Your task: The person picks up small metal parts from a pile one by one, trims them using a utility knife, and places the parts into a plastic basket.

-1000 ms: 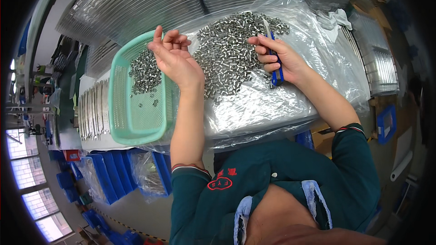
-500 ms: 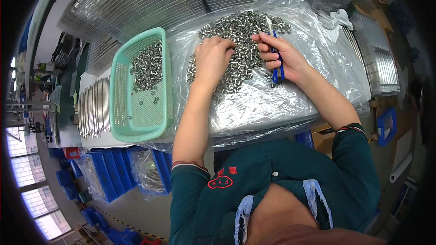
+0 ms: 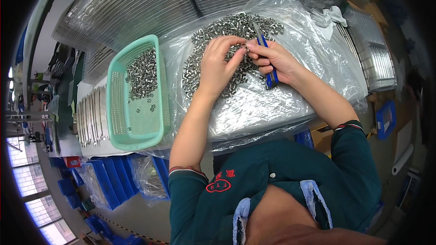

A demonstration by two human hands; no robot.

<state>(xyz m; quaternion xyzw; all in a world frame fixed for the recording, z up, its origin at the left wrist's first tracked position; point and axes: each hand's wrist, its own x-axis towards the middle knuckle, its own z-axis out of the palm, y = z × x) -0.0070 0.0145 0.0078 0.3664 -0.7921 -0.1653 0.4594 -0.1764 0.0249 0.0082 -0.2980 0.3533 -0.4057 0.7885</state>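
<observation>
My left hand [image 3: 215,70] pinches a small metal ring [image 3: 243,46] between thumb and forefinger. Fingertips of my right hand [image 3: 282,63] meet the same ring from the other side. Wrapped in that right hand is a blue utility knife [image 3: 272,78], its blade pointing away from me. Beneath both hands spreads a heap of small shiny metal rings [image 3: 193,75] on clear plastic sheeting [image 3: 254,113]. To the left stands a pale green mesh basket [image 3: 165,113], part filled with similar rings [image 3: 143,75].
Stacked clear plastic trays [image 3: 131,9] line the table's far side, with more [image 3: 370,50] at the right. A white cloth [image 3: 329,17] lies at the far right. Metal rods [image 3: 92,115] sit left of the basket. Blue bins [image 3: 113,179] stand below the table's left edge.
My left hand has moved right and my two hands have come together, with a ring now showing between their fingertips. The knife stays in my right hand. The whole view has shifted slightly.
</observation>
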